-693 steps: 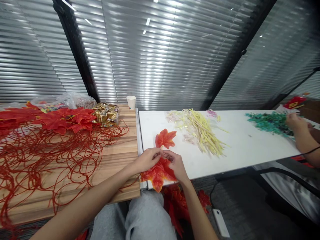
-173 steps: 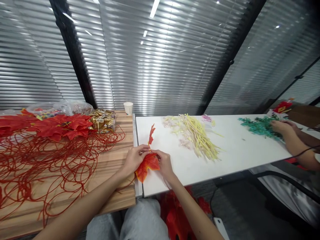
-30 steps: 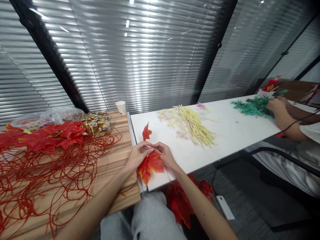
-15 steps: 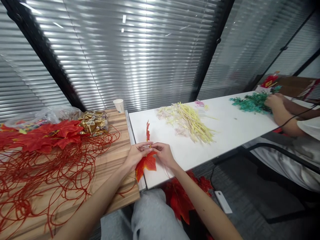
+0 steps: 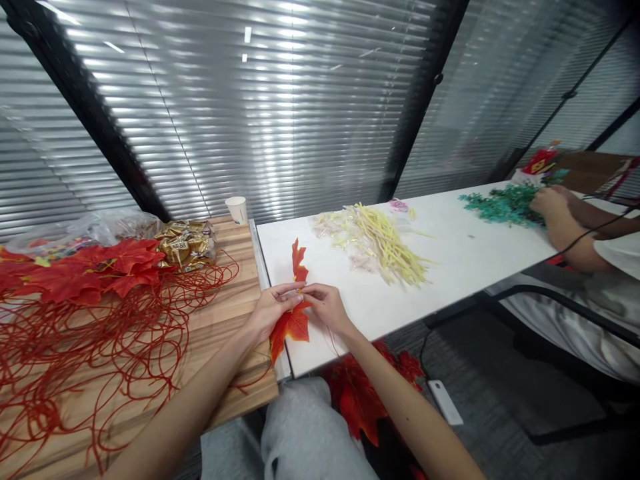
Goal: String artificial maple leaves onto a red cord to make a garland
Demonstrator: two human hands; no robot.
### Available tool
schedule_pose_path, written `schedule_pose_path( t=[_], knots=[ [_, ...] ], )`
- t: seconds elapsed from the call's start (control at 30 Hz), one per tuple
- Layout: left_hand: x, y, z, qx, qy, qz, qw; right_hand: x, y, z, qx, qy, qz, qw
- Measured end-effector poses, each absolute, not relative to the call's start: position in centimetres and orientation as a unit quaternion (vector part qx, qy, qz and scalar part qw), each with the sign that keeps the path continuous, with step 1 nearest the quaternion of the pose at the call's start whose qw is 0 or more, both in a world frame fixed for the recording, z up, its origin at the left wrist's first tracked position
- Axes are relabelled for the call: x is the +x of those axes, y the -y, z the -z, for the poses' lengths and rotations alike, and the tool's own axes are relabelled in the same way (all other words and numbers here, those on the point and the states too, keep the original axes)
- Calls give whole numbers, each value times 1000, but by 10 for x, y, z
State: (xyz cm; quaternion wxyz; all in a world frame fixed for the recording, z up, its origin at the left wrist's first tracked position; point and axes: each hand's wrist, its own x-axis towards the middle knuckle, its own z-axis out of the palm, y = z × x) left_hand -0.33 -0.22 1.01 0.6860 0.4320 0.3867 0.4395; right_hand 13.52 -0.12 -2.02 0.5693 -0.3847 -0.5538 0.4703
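Observation:
Both hands meet above the near left end of the white table. My left hand (image 5: 273,310) pinches the stem area of an orange-red maple leaf (image 5: 295,325), whose blade hangs below the fingers. A second red leaf (image 5: 299,260) stands up just beyond the fingertips. My right hand (image 5: 327,308) is closed at the same joint, its fingertips touching the stem beside the left ones. A thin red cord hangs below the right hand. Exactly how cord and stems meet is hidden by the fingers.
Tangled red cords (image 5: 135,340), red leaves (image 5: 80,270), gold packets (image 5: 186,245) and a paper cup (image 5: 237,210) lie left on the wooden table. Yellow strips (image 5: 387,247) lie on the white table (image 5: 450,260). At right, a person's hands (image 5: 550,203) touch green foliage (image 5: 505,205).
The upper leaf has turned to show more of its face. The lower leaf has shifted slightly left. Both hands stay pinched together in nearly the same place.

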Motion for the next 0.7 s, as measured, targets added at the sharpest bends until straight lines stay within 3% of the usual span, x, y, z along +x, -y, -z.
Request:
schedule_pose_path(
  t=[0.7],
  knots=[
    [-4,1,-8,444,-388,-434,682,135,0,22,-377,548,-485,568]
  ],
)
